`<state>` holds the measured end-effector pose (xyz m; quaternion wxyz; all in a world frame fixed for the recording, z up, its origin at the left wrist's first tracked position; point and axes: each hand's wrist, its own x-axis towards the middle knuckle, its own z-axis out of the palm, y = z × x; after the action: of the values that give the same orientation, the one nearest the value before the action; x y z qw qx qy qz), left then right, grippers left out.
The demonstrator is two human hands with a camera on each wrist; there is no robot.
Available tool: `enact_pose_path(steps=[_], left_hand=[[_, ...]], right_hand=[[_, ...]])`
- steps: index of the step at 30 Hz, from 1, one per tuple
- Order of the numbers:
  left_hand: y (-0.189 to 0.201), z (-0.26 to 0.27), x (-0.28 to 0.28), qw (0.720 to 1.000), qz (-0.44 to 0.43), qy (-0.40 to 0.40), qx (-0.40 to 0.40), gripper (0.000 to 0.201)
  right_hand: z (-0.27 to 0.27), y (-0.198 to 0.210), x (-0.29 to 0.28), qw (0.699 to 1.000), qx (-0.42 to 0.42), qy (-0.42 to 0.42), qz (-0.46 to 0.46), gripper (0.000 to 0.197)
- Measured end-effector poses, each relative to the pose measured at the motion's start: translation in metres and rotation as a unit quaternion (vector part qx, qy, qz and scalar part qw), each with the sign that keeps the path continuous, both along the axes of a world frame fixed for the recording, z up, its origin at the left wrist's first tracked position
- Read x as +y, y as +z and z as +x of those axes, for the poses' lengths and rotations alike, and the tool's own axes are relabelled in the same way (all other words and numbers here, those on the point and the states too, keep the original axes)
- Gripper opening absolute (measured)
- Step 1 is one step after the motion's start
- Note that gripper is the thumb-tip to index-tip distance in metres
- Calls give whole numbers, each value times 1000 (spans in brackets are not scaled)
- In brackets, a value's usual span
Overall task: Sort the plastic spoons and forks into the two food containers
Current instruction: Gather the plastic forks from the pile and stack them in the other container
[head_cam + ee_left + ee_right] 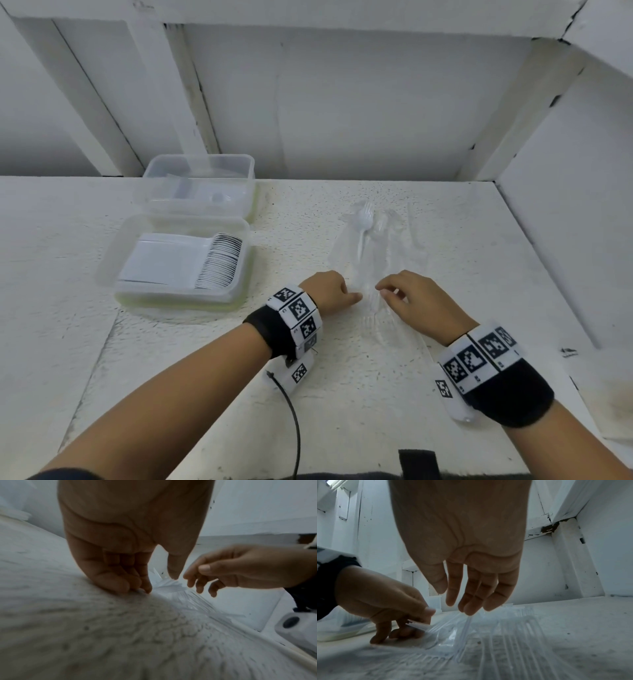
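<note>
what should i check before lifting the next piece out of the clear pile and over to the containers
1. Left hand has a piece: ok. In the right wrist view its thumb and fingers pinch a clear piece at the pile's near end.
2. Spoon or fork: cannot tell, the pinched end is too clear and blurred.
3. Right hand free: ok. Its fingers hang loosely curled over the pile and hold nothing.
4. Single piece only: cannot tell, the pieces overlap.
5. Near container open: ok, no lid, a neat stacked row inside.
6. Far container open: ok; what it holds, cannot tell.
</note>
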<state>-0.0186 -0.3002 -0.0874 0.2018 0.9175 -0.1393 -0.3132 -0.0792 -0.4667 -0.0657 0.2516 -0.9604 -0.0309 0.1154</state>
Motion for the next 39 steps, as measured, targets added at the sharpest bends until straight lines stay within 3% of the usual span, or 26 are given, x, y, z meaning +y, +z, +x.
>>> enact_pose_path(steps=[7,10,14,19,25,27,31,34,36,39], left_hand=[[22,-3,31,995,-63,72,-38,21],[38,-10,51,979,-117,122,-110,22],[56,-19,66,958,-184,138,-173,18],[60,-17,78,932,-214,186,-225,7],[69,-1,87,866,-336,287,-234,8],[73,5,86,838,-389,310,-223,13],[81,9,78,754,-515,362,-188,14],[84,8,70,711,-581,374,-132,12],[80,7,64,712,-582,375,-116,10],[65,4,53,782,-505,337,-140,10]], right_hand=[[7,3,0,999,-14,18,-27,26],[8,2,2,992,-22,93,-77,31],[10,-6,13,955,-103,211,-184,48],[17,-2,21,935,-34,235,-265,39],[18,-6,24,920,-30,252,-298,37],[21,-6,23,919,-53,261,-292,27],[23,0,18,944,-92,250,-195,14],[21,15,15,972,-130,195,20,14],[18,24,15,963,-177,129,159,12],[13,34,19,918,-220,1,329,10]])
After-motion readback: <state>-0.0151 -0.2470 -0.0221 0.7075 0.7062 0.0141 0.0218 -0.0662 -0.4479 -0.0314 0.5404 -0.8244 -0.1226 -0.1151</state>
